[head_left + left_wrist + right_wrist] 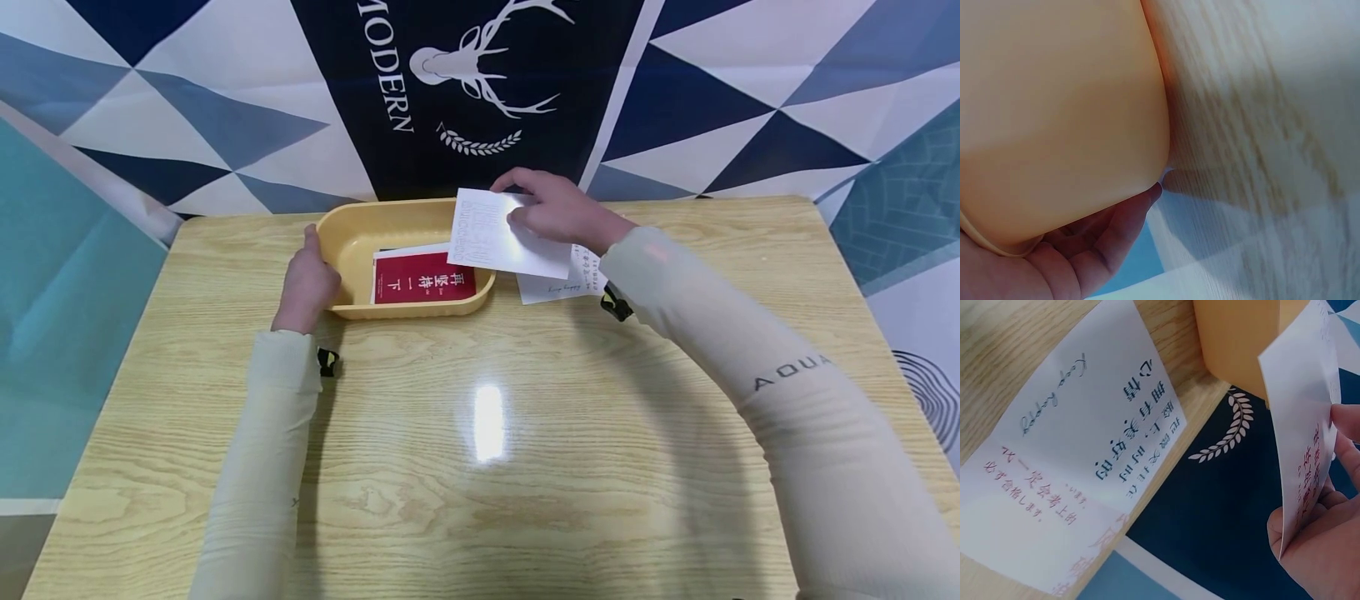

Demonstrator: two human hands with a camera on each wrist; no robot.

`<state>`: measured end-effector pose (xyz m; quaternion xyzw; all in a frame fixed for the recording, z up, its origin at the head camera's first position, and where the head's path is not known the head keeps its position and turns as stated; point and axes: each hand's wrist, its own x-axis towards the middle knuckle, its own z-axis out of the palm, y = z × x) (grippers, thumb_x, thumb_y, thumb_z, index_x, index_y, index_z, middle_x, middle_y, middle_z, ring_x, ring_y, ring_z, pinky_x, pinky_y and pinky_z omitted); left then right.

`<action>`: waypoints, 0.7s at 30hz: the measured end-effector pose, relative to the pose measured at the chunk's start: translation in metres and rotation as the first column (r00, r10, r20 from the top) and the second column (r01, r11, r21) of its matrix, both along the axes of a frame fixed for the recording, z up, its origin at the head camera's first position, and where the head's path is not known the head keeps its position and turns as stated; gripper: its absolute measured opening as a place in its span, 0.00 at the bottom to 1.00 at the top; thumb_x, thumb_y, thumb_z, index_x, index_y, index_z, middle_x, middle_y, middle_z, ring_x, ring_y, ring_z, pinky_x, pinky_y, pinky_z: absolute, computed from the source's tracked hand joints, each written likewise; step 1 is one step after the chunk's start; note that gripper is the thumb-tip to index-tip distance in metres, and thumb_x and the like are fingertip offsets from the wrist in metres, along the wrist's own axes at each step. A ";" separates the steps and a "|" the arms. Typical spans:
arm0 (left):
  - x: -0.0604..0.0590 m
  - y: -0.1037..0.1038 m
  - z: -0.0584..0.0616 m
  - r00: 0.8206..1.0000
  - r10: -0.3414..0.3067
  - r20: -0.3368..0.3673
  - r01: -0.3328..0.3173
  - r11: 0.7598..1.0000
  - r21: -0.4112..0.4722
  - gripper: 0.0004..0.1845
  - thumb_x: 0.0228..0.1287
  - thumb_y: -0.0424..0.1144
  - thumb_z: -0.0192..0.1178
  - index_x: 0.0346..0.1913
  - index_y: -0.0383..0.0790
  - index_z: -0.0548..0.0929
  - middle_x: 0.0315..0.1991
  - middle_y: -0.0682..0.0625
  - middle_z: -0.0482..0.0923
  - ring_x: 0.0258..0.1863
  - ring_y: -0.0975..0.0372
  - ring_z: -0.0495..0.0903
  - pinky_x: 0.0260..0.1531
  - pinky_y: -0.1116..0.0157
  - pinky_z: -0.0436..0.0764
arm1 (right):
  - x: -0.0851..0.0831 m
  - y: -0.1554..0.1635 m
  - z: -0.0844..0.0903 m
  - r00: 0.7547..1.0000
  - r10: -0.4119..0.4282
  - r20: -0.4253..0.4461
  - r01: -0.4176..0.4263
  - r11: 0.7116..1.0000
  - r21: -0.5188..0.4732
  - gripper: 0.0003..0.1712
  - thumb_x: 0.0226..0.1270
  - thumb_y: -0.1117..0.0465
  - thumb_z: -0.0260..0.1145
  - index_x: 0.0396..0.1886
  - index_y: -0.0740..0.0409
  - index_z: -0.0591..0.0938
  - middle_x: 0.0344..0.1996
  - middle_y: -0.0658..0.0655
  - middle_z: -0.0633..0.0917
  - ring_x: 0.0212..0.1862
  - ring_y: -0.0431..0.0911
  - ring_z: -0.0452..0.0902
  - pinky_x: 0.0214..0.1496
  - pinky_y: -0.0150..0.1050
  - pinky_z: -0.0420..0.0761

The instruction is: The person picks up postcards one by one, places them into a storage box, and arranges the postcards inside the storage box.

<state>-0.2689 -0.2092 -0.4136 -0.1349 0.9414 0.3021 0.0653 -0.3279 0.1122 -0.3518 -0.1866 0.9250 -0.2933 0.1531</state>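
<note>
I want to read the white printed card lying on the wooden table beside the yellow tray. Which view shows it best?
The right wrist view: the white printed card lying on the table fills the frame, its black and red print sharp. The head view shows only a corner of it, the rest hidden under the right hand and its held card. The left wrist view misses it.

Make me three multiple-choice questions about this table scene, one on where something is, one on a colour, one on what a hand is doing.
1. Where does the red card lie?
A. inside the tray
B. on the table near the person
C. in the right hand

2. What colour is the tray?
A. blue
B. yellow
C. white

3. What is the left hand doing?
A. lying flat on the table
B. holding a pen
C. gripping the tray's end

Answers: 1 A, the red card sits on the tray floor. 2 B, its walls are yellow. 3 C, the fingers wrap the tray's left end while the right hand holds a white card over it.
</note>
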 end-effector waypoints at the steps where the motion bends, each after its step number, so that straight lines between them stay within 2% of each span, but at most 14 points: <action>1: 0.000 0.000 0.000 1.000 -0.002 -0.002 0.002 1.000 -0.001 0.41 0.58 0.23 0.37 0.74 0.36 0.33 0.63 0.26 0.61 0.54 0.45 0.67 0.58 0.51 0.69 | 0.000 -0.002 0.000 1.000 0.002 -0.002 -0.002 1.000 0.002 0.25 0.64 0.60 0.51 0.62 0.43 0.70 0.68 0.52 0.66 0.66 0.50 0.59 0.70 0.51 0.57; 9: 0.000 0.000 -0.001 1.000 0.010 -0.003 -0.010 1.000 0.011 0.41 0.59 0.23 0.37 0.74 0.36 0.33 0.65 0.27 0.60 0.55 0.45 0.67 0.59 0.51 0.69 | -0.003 -0.018 0.002 1.000 0.019 -0.017 -0.019 1.000 0.014 0.24 0.65 0.59 0.52 0.62 0.42 0.70 0.67 0.51 0.66 0.64 0.49 0.60 0.69 0.49 0.58; 21: -0.002 -0.002 -0.001 1.000 -0.007 -0.007 0.007 1.000 -0.006 0.41 0.59 0.23 0.37 0.74 0.35 0.34 0.63 0.27 0.62 0.55 0.45 0.68 0.58 0.51 0.69 | -0.004 -0.035 0.002 0.999 0.035 -0.005 -0.035 0.999 0.009 0.25 0.65 0.60 0.52 0.62 0.41 0.70 0.66 0.51 0.67 0.62 0.48 0.59 0.68 0.47 0.60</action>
